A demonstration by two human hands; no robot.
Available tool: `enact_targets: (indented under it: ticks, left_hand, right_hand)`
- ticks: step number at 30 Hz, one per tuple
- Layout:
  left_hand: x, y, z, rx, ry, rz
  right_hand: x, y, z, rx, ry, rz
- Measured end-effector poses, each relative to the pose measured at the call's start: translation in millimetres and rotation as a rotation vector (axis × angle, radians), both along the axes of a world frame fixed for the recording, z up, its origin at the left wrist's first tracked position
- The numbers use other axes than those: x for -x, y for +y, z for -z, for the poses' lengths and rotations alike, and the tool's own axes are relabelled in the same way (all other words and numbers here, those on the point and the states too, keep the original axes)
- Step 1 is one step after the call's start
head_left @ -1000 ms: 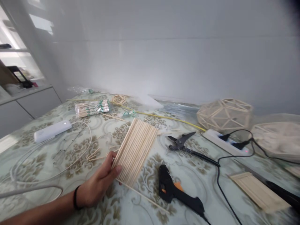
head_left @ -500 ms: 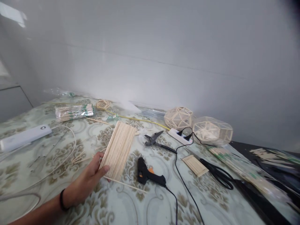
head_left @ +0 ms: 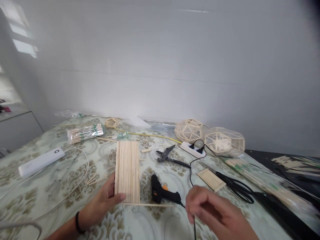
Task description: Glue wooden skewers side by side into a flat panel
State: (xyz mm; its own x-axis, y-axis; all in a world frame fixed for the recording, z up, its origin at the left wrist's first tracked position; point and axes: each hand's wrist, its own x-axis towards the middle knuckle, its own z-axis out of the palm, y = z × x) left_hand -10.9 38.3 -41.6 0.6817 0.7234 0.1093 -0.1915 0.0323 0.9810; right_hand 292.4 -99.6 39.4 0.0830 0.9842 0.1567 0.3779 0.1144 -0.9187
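My left hand (head_left: 107, 200) grips a panel of wooden sticks (head_left: 127, 173) laid side by side, its thumb pressed on the lower left corner. Along the panel's bottom edge lies a single loose-ended stick (head_left: 157, 205) that juts out to the right. My right hand (head_left: 215, 210) is raised at the lower right, fingers curled and pinched together. Whatever is in that pinch, if anything, is hidden. The black glue gun (head_left: 162, 193) lies between the panel and my right hand, and its cord passes behind the fingers.
Cutting pliers (head_left: 166, 155), a power strip (head_left: 191, 150), a small stick panel (head_left: 211, 179) and black scissors (head_left: 235, 186) lie around. Stick frames (head_left: 189, 130) stand by the wall. Bagged sticks (head_left: 85, 133) and a white device (head_left: 42, 161) are at left.
My right hand has come into view from the lower right. The stick panel in my left hand has turned more upright, and the camera view has shifted.
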Motion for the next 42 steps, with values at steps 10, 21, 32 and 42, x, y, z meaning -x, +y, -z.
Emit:
enact_targets:
  ticks: [10, 21, 32, 42]
  left_hand:
    - [9, -3, 3.5, 0.022, -0.030, 0.086]
    - [7, -6, 4.1, -0.018, -0.005, 0.107]
    - [8, -4, 10.4, 0.014, -0.045, 0.110]
    - [9, -11, 7.4, 0.083, -0.065, 0.224]
  right_hand:
    - [3, 49, 45.7, -0.125, 0.149, 0.230]
    - [25, 47, 53.1, -0.078, 0.235, 0.025]
    - [27, 47, 58.4, -0.044, 0.299, -0.097]
    - [50, 34, 56.1, -0.054, 0.301, -0.255]
